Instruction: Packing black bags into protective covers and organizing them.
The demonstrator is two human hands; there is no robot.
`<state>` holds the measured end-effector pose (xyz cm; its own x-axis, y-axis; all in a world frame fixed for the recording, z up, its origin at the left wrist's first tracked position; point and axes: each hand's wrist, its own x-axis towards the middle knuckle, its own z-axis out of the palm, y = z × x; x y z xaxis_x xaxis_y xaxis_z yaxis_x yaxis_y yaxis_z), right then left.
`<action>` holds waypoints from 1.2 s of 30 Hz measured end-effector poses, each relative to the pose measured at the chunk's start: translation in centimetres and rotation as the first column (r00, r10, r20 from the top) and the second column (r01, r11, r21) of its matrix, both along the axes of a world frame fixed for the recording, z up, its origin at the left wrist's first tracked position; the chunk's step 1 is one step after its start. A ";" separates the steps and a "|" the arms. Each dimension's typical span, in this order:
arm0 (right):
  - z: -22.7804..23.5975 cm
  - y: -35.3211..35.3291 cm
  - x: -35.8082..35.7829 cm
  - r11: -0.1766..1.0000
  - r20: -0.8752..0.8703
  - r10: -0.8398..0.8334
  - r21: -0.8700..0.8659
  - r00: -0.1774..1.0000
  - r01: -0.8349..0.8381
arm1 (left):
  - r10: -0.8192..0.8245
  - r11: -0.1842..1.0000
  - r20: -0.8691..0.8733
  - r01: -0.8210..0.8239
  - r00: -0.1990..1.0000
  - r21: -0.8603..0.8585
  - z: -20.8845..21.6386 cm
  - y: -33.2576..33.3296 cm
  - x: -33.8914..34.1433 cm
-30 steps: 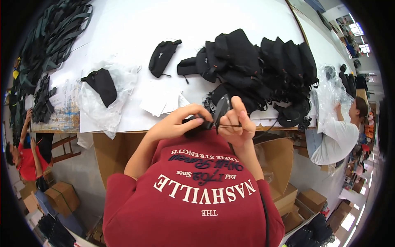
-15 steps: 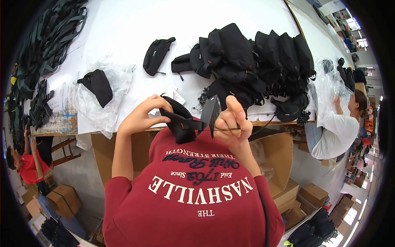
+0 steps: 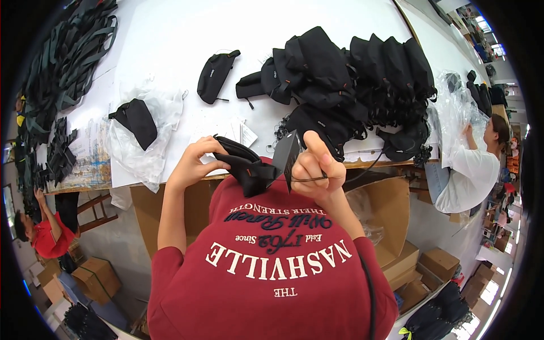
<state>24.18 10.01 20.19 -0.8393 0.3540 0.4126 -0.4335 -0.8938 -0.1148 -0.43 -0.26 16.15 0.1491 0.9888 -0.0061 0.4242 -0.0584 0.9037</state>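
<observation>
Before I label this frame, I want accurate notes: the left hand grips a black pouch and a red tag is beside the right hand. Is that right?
Not quite: the head view shows that the tag is black, not red. The left hand does grip a black pouch, and the tag is beside the right hand.

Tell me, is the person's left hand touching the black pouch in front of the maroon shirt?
Touching. The head view shows the left hand gripping the black pouch by its edge, with no gap between them.
</observation>
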 end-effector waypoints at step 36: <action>-2.0 1.9 -0.2 0.818 0.409 -0.441 0.550 0.799 0.170 | -0.003 0.939 0.214 0.076 0.977 -0.335 0.5 -2.8 -0.1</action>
